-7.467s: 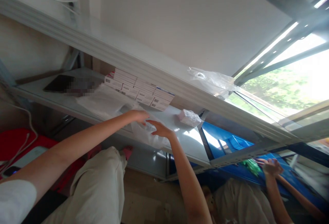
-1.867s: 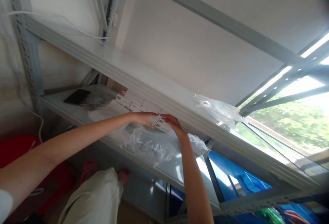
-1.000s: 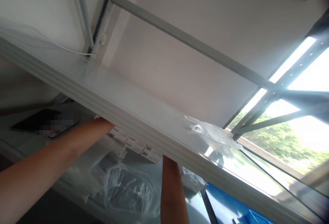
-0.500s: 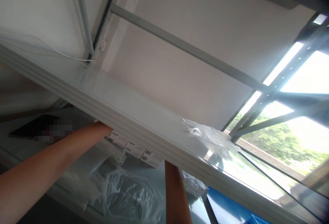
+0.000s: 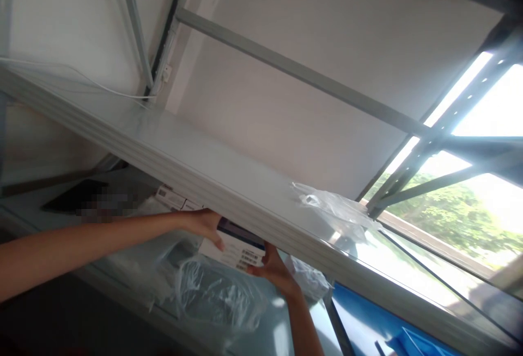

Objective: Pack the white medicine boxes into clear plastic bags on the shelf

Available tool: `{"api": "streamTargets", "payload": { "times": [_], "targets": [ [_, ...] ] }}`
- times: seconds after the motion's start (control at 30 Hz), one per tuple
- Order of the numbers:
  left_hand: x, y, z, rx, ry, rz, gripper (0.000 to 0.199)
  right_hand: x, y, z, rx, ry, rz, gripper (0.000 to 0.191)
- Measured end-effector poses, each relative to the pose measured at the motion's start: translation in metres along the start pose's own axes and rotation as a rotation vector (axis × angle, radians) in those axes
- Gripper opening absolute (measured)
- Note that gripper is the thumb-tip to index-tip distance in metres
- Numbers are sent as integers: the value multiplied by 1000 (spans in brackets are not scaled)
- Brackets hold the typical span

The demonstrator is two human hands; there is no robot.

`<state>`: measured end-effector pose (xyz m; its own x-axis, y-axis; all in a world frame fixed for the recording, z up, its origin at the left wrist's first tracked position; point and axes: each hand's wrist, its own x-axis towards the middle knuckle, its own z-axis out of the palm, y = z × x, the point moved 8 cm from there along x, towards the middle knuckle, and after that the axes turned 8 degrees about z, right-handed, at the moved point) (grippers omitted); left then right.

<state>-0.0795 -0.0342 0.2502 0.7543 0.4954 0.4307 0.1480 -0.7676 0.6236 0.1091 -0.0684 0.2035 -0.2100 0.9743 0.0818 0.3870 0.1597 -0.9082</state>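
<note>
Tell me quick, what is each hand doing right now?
Left hand: holding one end of a white box.
Right hand: holding the other end of the same box.

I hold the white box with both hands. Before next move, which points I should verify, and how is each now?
1. Left hand on white box: ok, thumb against its front face.
2. Right hand on box: ok, at the other end.
3. Box clear of upper shelf: cannot tell, its edge hides part.
4. Space before box free: not ok, a crumpled clear bag lies there.
5. Wrapped pack untouched by right wrist: cannot tell, they overlap in view.
</note>
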Motion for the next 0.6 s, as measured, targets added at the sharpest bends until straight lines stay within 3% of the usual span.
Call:
{"api": "streamTargets", "payload": {
  "times": [0.1,0.23,0.43,0.6],
  "targets": [
    [-24,1,28,35,18,16,97,-34,13,22,150,-173,-9,91],
    [-48,-5,65,85,-11,-11,99,-62,34,40,175,-312,49,97],
    [-54,-27,93,126,-7,-81,87,-55,55,40,31,-338,53,110],
    [-52,-34,96,189,4,-80,86,-47,60,40,-171,-309,22,115]
  ]
}}
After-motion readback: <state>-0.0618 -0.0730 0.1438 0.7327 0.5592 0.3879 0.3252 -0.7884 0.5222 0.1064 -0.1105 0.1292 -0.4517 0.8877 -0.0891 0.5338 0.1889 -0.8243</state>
